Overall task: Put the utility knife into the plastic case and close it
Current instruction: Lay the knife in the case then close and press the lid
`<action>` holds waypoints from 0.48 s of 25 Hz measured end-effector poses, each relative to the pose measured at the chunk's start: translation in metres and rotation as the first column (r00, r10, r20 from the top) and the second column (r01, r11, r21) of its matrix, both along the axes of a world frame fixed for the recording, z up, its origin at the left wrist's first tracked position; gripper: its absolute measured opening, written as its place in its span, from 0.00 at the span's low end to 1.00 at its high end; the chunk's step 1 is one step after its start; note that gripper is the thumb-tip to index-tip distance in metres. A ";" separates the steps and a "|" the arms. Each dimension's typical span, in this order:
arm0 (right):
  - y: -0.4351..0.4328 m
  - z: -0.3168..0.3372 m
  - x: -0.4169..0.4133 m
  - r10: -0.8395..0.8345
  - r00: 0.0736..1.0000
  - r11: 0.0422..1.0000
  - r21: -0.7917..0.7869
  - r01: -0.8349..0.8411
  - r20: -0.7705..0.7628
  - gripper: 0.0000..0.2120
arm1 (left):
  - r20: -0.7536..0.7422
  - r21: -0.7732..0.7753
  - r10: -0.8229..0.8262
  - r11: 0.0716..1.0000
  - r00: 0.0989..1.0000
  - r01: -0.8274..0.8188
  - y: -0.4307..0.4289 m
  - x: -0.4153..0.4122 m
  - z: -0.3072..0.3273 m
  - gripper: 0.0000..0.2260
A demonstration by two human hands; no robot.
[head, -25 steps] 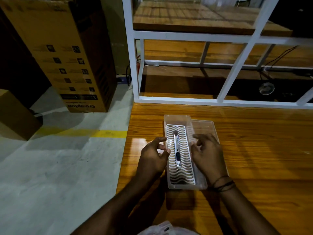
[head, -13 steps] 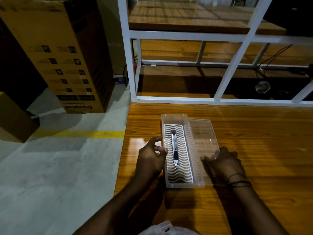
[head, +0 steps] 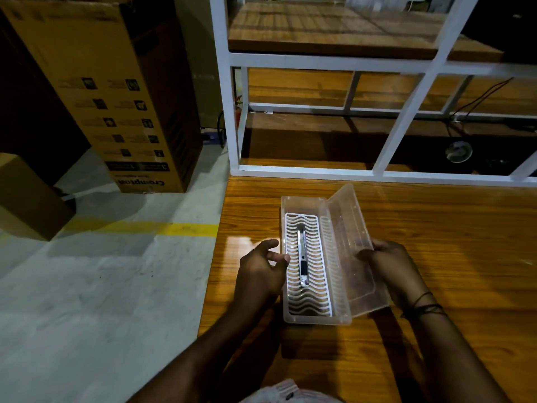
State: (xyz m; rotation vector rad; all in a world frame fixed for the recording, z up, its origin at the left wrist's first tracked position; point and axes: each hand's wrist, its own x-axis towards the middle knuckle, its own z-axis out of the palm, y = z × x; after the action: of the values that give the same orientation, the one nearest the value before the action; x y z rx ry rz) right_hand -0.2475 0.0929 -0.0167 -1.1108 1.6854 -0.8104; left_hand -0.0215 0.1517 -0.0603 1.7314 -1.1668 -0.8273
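Observation:
A clear plastic case (head: pixel 316 319) lies on the wooden table near its left edge. A white wavy grille insert (head: pixel 318 274) fills its base, and the silver utility knife (head: pixel 302 257) lies lengthwise on that insert. The clear lid (head: pixel 345 228), hinged on the right side, is tilted up off the table. My right hand (head: pixel 389 266) grips the lid's outer edge and holds it raised. My left hand (head: pixel 261 271) rests against the case's left wall, thumb and fingers touching the rim.
The wooden table (head: pixel 436 257) stretches right; its left edge drops to a grey floor with a yellow line (head: pixel 139 228). A white metal rack (head: pixel 319 170) stands behind the case. Cardboard boxes (head: pixel 110 91) stand at far left. A white bag (head: pixel 287 394) sits at the near edge.
My right hand moved from over the case to the lid's outer edge and has lifted the lid from flat on the table to a tilt. The left hand stayed at the case.

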 end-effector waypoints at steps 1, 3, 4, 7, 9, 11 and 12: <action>0.001 0.006 0.003 -0.015 0.998 1.000 -0.022 0.016 0.053 0.14 | 0.009 -0.005 -0.002 1.000 1.000 0.003 0.000 0.000 0.000 0.16; 0.004 0.016 0.008 -0.018 0.995 0.996 -0.081 0.026 0.097 0.16 | 0.028 -0.005 0.000 1.000 1.000 0.000 0.000 0.000 -0.001 0.13; 0.006 0.022 0.011 -0.003 0.995 0.993 -0.114 0.015 0.104 0.16 | 0.027 -0.001 0.001 1.000 1.000 -0.001 0.001 0.000 -0.001 0.12; 0.016 0.039 0.022 0.069 0.993 0.985 -0.165 -0.052 0.096 0.17 | 0.009 0.006 -0.006 1.000 1.000 0.006 0.002 -0.001 -0.002 0.11; 0.025 0.046 0.034 0.138 0.986 0.980 -0.154 -0.123 0.093 0.21 | 0.006 0.007 -0.015 1.000 1.000 0.015 0.003 -0.001 -0.001 0.12; 0.032 0.045 0.045 0.173 0.973 0.980 -0.121 -0.155 0.154 0.27 | -0.002 0.012 -0.022 1.000 1.000 0.022 0.003 -0.001 0.000 0.12; 0.036 0.042 0.050 0.179 0.963 0.982 -0.100 -0.162 0.200 0.29 | -0.006 0.016 -0.023 1.000 1.000 0.023 0.003 -0.001 0.000 0.11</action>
State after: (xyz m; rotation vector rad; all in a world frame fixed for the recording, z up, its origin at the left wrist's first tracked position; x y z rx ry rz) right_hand -0.1973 0.1287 0.0258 -1.1676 1.3730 -0.8612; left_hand -0.0221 0.1549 -0.0600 1.7312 -1.1810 -0.8570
